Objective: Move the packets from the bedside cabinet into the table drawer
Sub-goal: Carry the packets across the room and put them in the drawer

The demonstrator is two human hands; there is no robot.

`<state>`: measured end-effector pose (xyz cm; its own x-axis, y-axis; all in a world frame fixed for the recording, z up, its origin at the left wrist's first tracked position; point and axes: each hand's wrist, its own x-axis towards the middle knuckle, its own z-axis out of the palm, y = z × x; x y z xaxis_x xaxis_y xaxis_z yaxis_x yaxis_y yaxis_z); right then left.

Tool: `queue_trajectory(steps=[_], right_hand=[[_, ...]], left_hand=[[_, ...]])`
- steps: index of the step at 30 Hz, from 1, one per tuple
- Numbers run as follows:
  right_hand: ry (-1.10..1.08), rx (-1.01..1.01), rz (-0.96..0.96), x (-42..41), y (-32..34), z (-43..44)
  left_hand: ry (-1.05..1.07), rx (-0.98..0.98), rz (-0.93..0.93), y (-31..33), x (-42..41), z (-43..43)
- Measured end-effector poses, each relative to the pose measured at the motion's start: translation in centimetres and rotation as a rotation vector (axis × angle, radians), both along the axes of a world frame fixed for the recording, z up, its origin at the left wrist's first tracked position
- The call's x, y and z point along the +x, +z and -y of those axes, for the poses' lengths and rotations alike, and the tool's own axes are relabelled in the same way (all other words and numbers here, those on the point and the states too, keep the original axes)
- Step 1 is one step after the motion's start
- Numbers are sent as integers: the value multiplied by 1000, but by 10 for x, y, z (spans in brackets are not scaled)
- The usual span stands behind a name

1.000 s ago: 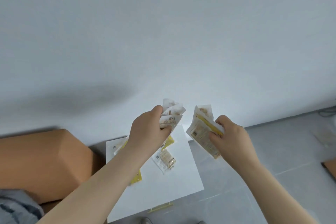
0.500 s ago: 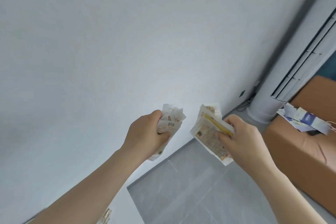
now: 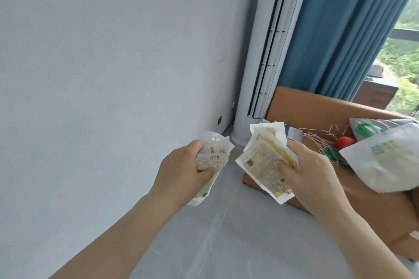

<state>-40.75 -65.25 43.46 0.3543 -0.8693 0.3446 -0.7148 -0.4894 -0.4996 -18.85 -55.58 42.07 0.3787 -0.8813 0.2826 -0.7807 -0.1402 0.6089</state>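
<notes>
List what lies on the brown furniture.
A white plastic bag, red and green items with string, a blue-white card. Covered: its near corner, behind packets in the right hand.

Place: a home, it seemed.
Corner: a tall air conditioner (image 3: 254, 75) stood by the wall (image 3: 113, 52).
Beside it: blue curtains (image 3: 344, 29) hung over a window (image 3: 405, 59).
</notes>
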Motion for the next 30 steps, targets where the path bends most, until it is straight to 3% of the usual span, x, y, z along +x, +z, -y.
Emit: queue_trajectory(steps=[14, 20, 30], right_hand=[[-418, 41, 71, -60, 10, 122], [-595, 65, 98, -123, 1, 157], [-709, 22, 128, -263, -9, 243]], left_hand=[[-415, 5, -45, 10, -39, 223], [-583, -1, -22, 1, -106, 300], [-748, -46, 0, 2, -261, 415]])
